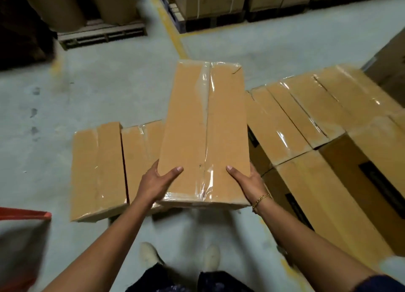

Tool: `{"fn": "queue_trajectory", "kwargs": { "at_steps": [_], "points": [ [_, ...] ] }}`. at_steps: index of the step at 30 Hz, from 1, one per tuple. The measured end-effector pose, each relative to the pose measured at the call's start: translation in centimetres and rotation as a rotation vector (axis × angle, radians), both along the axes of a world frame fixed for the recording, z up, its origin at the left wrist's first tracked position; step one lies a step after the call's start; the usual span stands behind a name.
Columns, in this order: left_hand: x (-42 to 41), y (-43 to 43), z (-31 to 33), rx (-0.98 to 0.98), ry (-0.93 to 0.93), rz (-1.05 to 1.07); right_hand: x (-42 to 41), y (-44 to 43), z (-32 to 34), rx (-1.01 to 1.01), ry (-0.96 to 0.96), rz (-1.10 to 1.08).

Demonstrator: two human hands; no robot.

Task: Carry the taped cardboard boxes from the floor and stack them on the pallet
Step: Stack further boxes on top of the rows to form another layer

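One taped box (pixel 206 127), held between left hand (pixel 156 182), right hand (pixel 248 182)

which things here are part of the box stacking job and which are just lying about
Job:
held taped box, gripped by left hand and right hand
two taped boxes on the floor
stacked taped boxes at right

Lying about:
brown rolls on a wooden pallet
strapped cartons
red-edged object

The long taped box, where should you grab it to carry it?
The box is long and wide, so grip both long side edges near the close end: left hand from the left, right hand from the right, thumbs on top.
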State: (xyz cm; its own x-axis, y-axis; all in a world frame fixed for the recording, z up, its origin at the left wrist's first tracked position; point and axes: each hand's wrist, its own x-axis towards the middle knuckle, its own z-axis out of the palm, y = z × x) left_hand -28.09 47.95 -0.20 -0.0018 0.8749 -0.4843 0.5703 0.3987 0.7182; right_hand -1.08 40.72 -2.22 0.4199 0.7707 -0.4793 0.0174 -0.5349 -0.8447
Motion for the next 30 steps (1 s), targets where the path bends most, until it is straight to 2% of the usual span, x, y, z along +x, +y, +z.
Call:
{"fn": "queue_trajectory", "kwargs": {
  "at_steps": [5,11,17,25,30],
  "points": [
    [6.6,-5.0,0.8,0.029,-0.069,-0.106,6.3,-6.8,1.3,-0.019,0.012,-0.079],
    [10.9,-10.4,0.7,0.026,-0.063,-0.203,10.0,-14.7,1.8,-0.014,0.008,-0.136],
    [15.1,-17.4,-0.5,0.018,-0.067,-0.269,13.7,-23.2,1.7,-0.052,-0.099,-0.192],
    [20.0,-28.6,-2.8,-0.071,-0.081,-0.262,19.1,-34.0,0.8,-0.141,-0.14,-0.123],
    [26.4,-33.8,-3.4,-0.082,-0.08,-0.232,26.3,-38.4,0.9,-0.145,-0.14,-0.075]
  ]
}}
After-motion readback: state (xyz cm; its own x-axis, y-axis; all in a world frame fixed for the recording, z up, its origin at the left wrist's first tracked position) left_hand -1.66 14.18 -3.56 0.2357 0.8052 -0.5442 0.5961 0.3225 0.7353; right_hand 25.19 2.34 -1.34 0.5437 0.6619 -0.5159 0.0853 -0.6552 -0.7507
